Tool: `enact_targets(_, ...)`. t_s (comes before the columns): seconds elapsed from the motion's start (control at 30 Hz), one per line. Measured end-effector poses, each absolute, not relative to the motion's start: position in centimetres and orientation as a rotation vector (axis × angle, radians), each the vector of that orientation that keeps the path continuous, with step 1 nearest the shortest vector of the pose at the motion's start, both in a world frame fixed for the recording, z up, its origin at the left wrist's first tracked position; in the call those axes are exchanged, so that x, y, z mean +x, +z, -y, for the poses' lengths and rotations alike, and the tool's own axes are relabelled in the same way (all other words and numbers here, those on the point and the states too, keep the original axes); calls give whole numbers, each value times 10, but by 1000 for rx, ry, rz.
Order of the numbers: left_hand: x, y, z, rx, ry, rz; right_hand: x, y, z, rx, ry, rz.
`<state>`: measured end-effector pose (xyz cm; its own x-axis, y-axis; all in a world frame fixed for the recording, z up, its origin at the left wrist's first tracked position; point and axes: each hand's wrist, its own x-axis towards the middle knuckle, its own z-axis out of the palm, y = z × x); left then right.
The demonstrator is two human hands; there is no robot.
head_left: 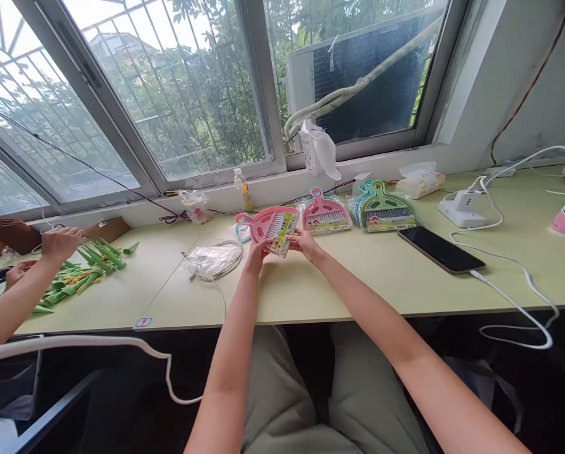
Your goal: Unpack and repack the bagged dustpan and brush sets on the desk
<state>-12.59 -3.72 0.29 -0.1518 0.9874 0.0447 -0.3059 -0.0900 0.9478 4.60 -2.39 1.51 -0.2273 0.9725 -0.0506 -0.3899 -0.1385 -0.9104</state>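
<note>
Between my two hands I hold a pink dustpan and brush set (269, 227) in its packaging, tilted above the table with the handle pointing up and left. My left hand (258, 253) is closed on its lower edge. The fingers of my right hand (304, 244) grip its right side by the yellow-green label. Just behind my right hand another pink set (326, 213) rests on the table. Beside that lie green sets (387, 209), with blue-green ones partly hidden behind them.
A black phone (441, 250) with a white cable lies at right, near a white power strip (462, 209). Left of my hands are a coiled cable and clear bag (214, 260). A bottle (243, 190) stands by the window. At far left another person's hands work by green pieces (74, 277).
</note>
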Motion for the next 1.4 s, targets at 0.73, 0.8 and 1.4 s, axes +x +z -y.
enact_targets(0.73,-122,7,38,1092,1502,-1043,46,13,22,-782,1513,963)
enact_targets(0.8,-124,11,39,1129,1576,-1149,48,14,21,-734,1496,959)
enact_targets(1.4,-163,6,49,1786,792,-2762,52,14,17,-756,1456,965)
